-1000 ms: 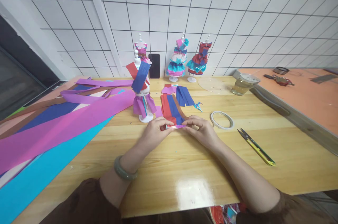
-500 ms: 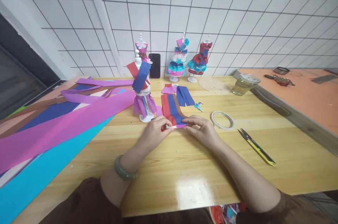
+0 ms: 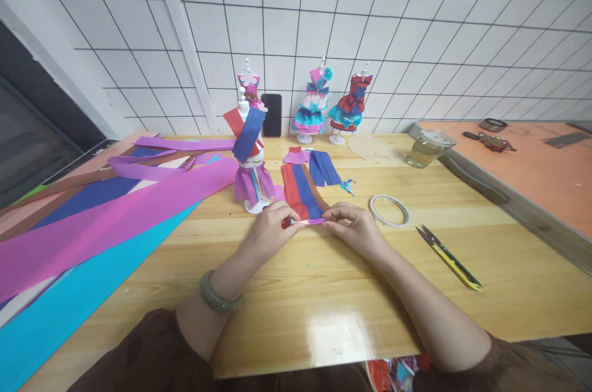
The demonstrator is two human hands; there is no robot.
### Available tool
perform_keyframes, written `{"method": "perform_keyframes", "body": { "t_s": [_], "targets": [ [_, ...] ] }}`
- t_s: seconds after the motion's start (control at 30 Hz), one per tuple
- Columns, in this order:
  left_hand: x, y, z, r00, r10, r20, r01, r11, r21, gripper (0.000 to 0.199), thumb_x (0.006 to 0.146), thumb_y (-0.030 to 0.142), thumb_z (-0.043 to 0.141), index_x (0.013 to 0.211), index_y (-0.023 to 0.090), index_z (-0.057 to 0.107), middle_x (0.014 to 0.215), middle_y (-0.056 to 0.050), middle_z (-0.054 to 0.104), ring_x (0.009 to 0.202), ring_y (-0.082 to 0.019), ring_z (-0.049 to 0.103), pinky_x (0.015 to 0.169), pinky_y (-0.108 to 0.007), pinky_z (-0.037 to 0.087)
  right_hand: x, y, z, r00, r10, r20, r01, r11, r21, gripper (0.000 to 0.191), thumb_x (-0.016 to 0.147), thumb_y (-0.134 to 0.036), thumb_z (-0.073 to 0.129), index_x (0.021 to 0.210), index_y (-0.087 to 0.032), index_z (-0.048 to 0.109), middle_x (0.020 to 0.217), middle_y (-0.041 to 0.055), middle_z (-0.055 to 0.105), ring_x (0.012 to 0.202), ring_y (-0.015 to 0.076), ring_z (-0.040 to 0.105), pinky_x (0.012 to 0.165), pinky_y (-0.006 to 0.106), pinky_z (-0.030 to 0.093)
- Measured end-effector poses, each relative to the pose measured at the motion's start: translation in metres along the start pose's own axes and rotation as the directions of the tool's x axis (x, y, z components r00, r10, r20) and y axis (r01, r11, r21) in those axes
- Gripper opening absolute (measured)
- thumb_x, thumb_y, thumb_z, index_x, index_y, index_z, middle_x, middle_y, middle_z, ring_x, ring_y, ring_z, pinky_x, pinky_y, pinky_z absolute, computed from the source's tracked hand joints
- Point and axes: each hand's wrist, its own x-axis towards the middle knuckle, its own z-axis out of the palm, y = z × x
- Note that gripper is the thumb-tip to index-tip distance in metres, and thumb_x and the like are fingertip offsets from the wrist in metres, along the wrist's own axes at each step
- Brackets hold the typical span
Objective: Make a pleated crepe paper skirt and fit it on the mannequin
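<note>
A layered piece of red, blue and brown crepe paper (image 3: pixel 303 191) lies on the table, with a narrow pink and purple edge nearest me. My left hand (image 3: pixel 272 228) pinches the left end of that edge. At its right end, my right hand (image 3: pixel 349 222) grips the paper between thumb and fingers. Just behind my left hand stands a small white mannequin (image 3: pixel 253 161) with crossed red and blue strips on top and a purple skirt. Blue paper pieces (image 3: pixel 324 168) and a small pink piece (image 3: pixel 296 156) lie behind the layered paper.
Three dressed mannequins (image 3: pixel 311 105) and a phone (image 3: pixel 272 114) stand by the tiled wall. Long crepe strips (image 3: pixel 115 213) cover the left side. To the right are a tape roll (image 3: pixel 390 211), yellow snips (image 3: pixel 449 258) and a lidded cup (image 3: pixel 429 148).
The fingers of both hands have shifted slightly along the near edge of the paper. The layered paper lies a little flatter and straighter at its right corner.
</note>
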Motion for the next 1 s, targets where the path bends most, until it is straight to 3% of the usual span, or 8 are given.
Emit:
{"method": "perform_keyframes", "body": {
  "t_s": [0.2,0.4,0.67,1.0],
  "targets": [
    [0.0,-0.001,-0.001,0.999,-0.031,0.027,0.033,0.999,-0.043,0.014,0.072,0.031,0.059,0.067,0.018,0.059,0.067,0.0,0.052,0.063,-0.011,0.047,0.058,-0.024,0.036,0.0,0.001,0.0,0.996,0.084,-0.014,-0.083,0.995,0.057,0.015,0.069,-0.031,0.06,0.073,-0.017,0.063,0.073,0.0044,0.062,0.067,0.0161,0.057,0.061,0.028,0.045],
    [-0.001,-0.004,-0.001,0.989,-0.101,0.112,0.112,0.988,-0.104,0.015,0.068,0.032,0.061,0.07,0.018,0.059,0.066,0.001,0.053,0.059,-0.01,0.046,0.052,-0.022,0.033,0.0,0.011,0.0,0.979,0.197,0.055,-0.205,0.954,0.218,0.024,0.066,-0.035,0.064,0.079,-0.015,0.063,0.074,0.0043,0.064,0.064,0.0144,0.057,0.06,0.026,0.045],
    [-0.002,-0.002,-0.005,0.964,-0.138,0.227,0.16,0.984,-0.08,0.018,0.071,0.037,0.056,0.073,0.019,0.058,0.056,0.005,0.047,0.052,-0.009,0.041,0.048,-0.021,0.028,0.001,0.004,-0.002,0.974,0.218,0.069,-0.228,0.935,0.272,0.026,0.062,-0.037,0.067,0.075,-0.014,0.063,0.07,0.0029,0.065,0.062,0.0133,0.057,0.06,0.026,0.046],
    [-0.001,-0.006,-0.002,0.949,-0.226,0.221,0.274,0.938,-0.214,0.02,0.068,0.037,0.058,0.075,0.018,0.058,0.056,0.005,0.048,0.051,-0.008,0.043,0.047,-0.019,0.03,0.002,0.011,-0.004,0.944,0.308,0.122,-0.331,0.891,0.312,0.028,0.061,-0.034,0.069,0.08,-0.014,0.065,0.07,0.0027,0.066,0.058,0.0112,0.056,0.057,0.024,0.044]
  ]
}}
